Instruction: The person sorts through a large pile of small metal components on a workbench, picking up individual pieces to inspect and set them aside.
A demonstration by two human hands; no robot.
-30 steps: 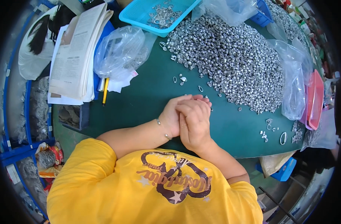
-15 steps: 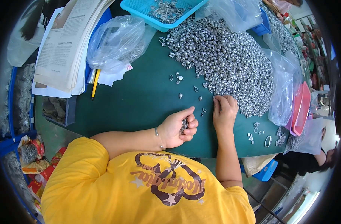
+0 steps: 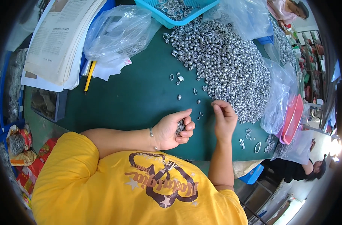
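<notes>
A big heap of small silvery metal pieces (image 3: 231, 63), rounded and ring-like, covers the far right of the green table. My left hand (image 3: 171, 131) is turned palm up near the table's front edge, its fingers curled round several small metal pieces (image 3: 180, 126). At the heap's near edge is my right hand (image 3: 225, 118), thumb and forefinger pinched together. Whatever is between those fingertips is too small to make out. A few loose pieces, among them a little ring (image 3: 195, 91) and a rounded one (image 3: 179, 97), lie on the table left of the heap.
A blue basket (image 3: 171, 18) with rings stands at the back. Clear plastic bags (image 3: 118, 33), a yellow pencil (image 3: 90, 77) and a paper stack (image 3: 55, 45) are to the left. On the right sit a pink tray (image 3: 292, 120) and more bags. Other people are at the right.
My right hand has drawn slightly off the heap's edge, its fingertips still pinched. My left hand stays curled round its pieces. The whole view has shifted a little.
</notes>
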